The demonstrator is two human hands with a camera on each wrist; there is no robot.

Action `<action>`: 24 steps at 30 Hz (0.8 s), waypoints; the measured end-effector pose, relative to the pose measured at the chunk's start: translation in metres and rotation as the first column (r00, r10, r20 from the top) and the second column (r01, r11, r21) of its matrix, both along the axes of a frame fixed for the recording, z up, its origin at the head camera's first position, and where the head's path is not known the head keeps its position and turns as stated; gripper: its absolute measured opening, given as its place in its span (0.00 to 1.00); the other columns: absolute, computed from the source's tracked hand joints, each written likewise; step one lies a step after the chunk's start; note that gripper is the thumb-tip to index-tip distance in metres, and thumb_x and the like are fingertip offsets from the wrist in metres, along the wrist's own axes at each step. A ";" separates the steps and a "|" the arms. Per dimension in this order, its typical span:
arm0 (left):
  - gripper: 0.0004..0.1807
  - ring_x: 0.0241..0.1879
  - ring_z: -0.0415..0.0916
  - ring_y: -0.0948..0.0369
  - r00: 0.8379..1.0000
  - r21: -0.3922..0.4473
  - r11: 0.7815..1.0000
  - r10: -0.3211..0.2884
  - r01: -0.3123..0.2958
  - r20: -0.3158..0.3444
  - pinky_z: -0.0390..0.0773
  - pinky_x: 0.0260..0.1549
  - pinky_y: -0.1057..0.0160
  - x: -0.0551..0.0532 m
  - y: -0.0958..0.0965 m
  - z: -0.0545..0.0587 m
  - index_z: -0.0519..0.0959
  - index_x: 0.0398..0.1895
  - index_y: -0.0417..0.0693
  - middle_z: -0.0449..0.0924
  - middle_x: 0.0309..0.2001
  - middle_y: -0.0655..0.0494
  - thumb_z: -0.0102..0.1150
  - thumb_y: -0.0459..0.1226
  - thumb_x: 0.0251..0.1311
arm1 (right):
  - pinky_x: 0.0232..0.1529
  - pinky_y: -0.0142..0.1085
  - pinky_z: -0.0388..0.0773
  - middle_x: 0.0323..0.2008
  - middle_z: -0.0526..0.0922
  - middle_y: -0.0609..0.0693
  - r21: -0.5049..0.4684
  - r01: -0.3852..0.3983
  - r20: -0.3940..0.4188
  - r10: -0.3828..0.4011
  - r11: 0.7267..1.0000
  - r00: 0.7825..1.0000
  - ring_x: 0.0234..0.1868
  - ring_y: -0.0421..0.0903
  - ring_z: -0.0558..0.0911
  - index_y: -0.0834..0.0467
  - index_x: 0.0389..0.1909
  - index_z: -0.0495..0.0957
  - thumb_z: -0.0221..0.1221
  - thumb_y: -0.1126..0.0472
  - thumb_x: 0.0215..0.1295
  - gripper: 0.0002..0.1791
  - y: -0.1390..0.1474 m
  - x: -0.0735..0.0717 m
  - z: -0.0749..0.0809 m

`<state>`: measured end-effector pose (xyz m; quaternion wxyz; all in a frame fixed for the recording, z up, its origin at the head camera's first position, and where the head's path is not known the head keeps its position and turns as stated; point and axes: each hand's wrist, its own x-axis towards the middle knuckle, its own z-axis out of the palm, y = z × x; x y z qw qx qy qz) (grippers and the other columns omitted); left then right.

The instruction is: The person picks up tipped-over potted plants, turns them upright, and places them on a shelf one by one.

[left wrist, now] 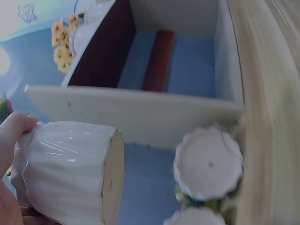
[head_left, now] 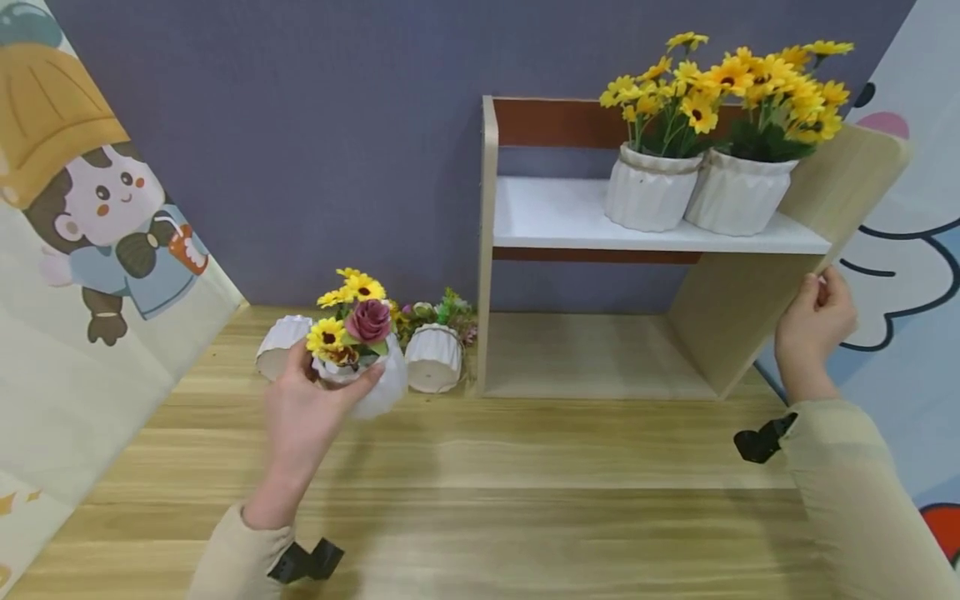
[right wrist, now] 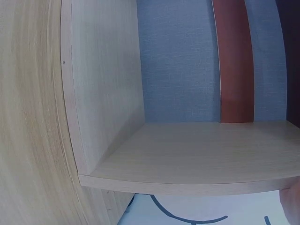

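My left hand (head_left: 315, 421) grips a white ceramic flower pot (left wrist: 65, 166) around its rim, thumb on one side and fingers on the other. Yellow daisies and a mauve rose (head_left: 369, 322) rise from it; in the head view the pot is tilted above the table. At the right, my right hand (head_left: 816, 325) pinches the front edge of the right side panel (head_left: 783, 287) of a small wooden shelf (right wrist: 201, 154). Only a bit of that hand shows in the right wrist view.
Two pots of yellow flowers (head_left: 651, 190) stand together on the white upper board (head_left: 551, 212). Left of the shelf, a white pot with mixed flowers (head_left: 433, 358) lies tipped beside another tipped white pot (head_left: 281, 343). A blue-grey wall (head_left: 337, 150) rises behind the wooden table (head_left: 525, 500).
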<state>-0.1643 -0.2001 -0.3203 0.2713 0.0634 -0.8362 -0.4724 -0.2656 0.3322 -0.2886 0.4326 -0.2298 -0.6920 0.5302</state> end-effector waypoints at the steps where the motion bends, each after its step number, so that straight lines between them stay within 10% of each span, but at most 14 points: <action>1: 0.41 0.38 0.79 0.57 1.000 0.009 1.000 -0.024 0.024 -0.002 0.75 0.31 0.71 -0.001 0.004 0.002 0.70 0.54 0.47 0.81 0.44 0.47 0.74 0.52 0.32 | 0.39 0.22 0.67 0.37 0.77 0.34 -0.004 -0.003 0.005 0.003 1.000 1.000 0.33 0.27 0.74 0.41 0.50 0.77 0.49 0.53 0.66 0.14 0.000 0.000 0.000; 15: 0.46 0.40 0.80 0.55 0.973 -0.094 0.981 -0.182 0.169 -0.145 0.79 0.36 0.58 -0.008 0.058 0.034 0.72 0.55 0.46 0.80 0.46 0.47 0.77 0.52 0.26 | 0.35 0.21 0.66 0.29 0.73 0.28 0.058 0.018 0.005 -0.018 0.998 1.000 0.29 0.25 0.72 0.43 0.51 0.76 0.49 0.55 0.67 0.14 -0.001 0.002 -0.001; 24: 0.45 0.38 0.80 0.57 0.922 -0.194 0.953 -0.280 0.232 -0.269 0.79 0.34 0.61 -0.018 0.090 0.056 0.72 0.54 0.41 0.81 0.44 0.47 0.74 0.55 0.30 | 0.32 0.20 0.65 0.26 0.71 0.27 0.082 0.025 -0.007 -0.024 0.996 1.000 0.28 0.24 0.71 0.45 0.50 0.77 0.49 0.56 0.67 0.14 0.001 0.001 -0.002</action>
